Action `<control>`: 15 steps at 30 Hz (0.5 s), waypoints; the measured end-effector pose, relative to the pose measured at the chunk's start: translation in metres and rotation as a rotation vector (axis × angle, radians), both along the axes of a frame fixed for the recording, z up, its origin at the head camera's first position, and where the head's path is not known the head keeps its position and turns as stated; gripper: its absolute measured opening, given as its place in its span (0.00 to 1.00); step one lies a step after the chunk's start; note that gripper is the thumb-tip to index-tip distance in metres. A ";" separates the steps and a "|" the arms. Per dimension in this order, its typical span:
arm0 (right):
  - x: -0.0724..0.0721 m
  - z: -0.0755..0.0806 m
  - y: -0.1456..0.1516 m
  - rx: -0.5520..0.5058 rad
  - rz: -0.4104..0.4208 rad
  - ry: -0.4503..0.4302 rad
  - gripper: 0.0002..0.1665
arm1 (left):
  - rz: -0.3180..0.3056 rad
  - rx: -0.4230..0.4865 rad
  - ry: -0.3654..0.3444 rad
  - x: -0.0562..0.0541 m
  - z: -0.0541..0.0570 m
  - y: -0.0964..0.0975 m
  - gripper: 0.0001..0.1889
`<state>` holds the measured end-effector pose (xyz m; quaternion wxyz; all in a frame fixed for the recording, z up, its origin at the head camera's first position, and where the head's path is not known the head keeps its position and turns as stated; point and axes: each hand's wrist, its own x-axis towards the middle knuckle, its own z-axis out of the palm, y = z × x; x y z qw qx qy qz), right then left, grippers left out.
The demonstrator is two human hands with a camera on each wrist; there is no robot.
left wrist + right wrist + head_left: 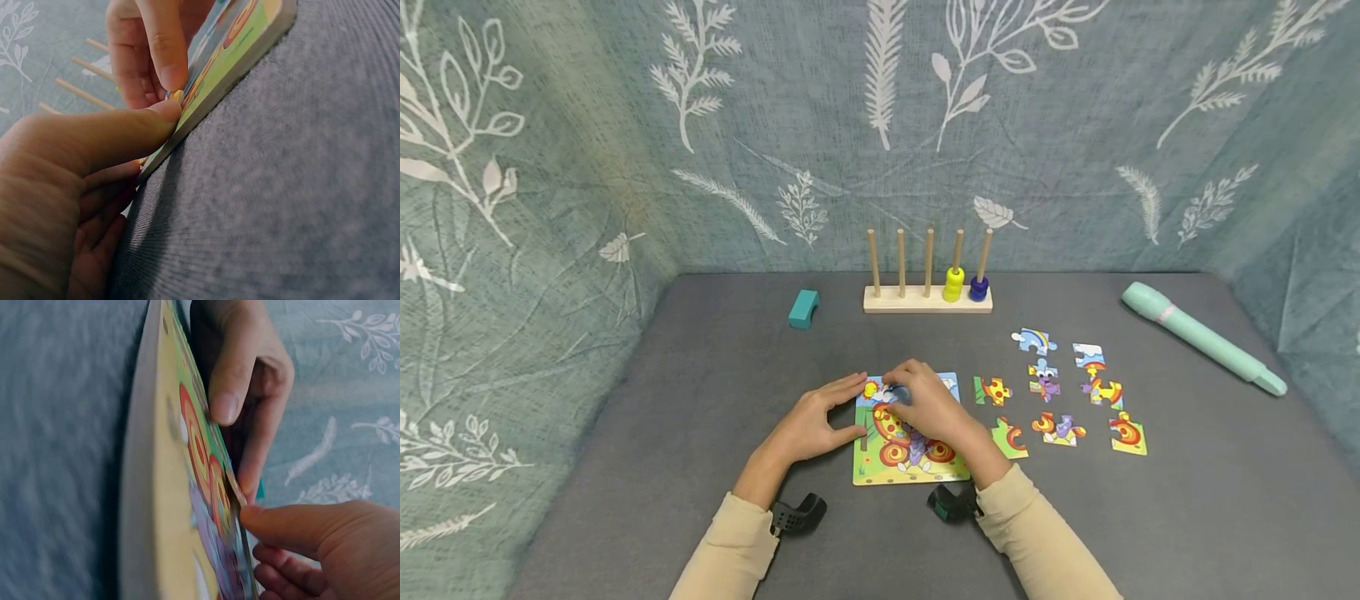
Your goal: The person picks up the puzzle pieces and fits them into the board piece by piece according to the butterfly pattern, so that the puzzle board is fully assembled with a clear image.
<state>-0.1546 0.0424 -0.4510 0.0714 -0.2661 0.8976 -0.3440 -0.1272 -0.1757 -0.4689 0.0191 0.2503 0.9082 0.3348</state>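
A puzzle board (pixel 917 475) with a butterfly picture lies flat on the table between the two hands. My left hand (pixel 811 423) rests along its left edge, with the thumb and fingertips spread and touching the board. Over the upper part of the board, my right hand (pixel 936 408) pinches a small puzzle piece (pixel 235 485) between thumb and fingers. That piece is tilted against the board surface and mostly hidden by the fingers. Loose puzzle pieces lie to the right of the board, among them a purple one (pixel 1059 429) and a rainbow one (pixel 1034 341).
Behind the board stands a wooden peg stand (pixel 895 305) with yellow rings (pixel 953 285) and dark blue rings (pixel 978 289). A teal arch block (pixel 803 309) lies at the back left. At the right is a mint-green, stick-shaped object (pixel 1206 339). Patterned cloth (pixel 820 100) hangs behind.
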 end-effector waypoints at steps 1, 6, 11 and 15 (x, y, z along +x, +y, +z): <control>0.000 -0.001 0.000 0.003 0.003 0.006 0.22 | -0.002 0.002 0.001 0.001 0.000 0.000 0.36; 0.002 -0.006 -0.001 0.006 0.005 0.044 0.20 | -0.008 0.010 0.014 0.002 0.001 0.001 0.35; 0.002 -0.008 -0.001 0.002 -0.001 0.049 0.21 | -0.010 -0.001 0.017 0.002 0.000 0.001 0.35; 0.002 -0.009 -0.003 -0.005 -0.009 0.053 0.22 | -0.012 -0.003 0.019 0.002 0.001 0.000 0.34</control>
